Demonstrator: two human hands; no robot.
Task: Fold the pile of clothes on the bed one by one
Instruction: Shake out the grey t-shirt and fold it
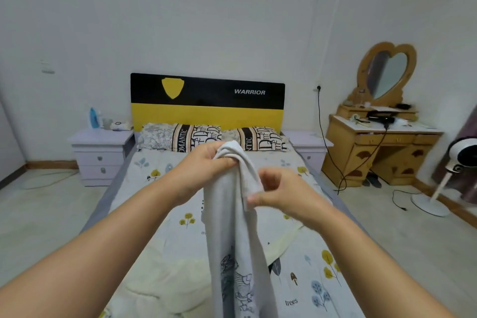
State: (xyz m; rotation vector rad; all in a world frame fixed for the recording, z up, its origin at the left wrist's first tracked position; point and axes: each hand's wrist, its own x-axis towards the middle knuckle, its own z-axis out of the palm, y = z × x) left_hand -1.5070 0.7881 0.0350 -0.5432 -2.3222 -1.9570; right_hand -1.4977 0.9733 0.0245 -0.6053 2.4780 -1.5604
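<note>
Head view: grey printed garment (233,245) hangs bunched above the bed (304,279), held up mid-air. Left hand (204,162) grips its top edge, fingers curled round the fabric; right hand (281,192) pinches a fold just beside it. Pale cream clothes (165,284) lie on the bedsheet below. Pillows (196,137) at headboard (206,100), dresser (382,147) right.
</note>
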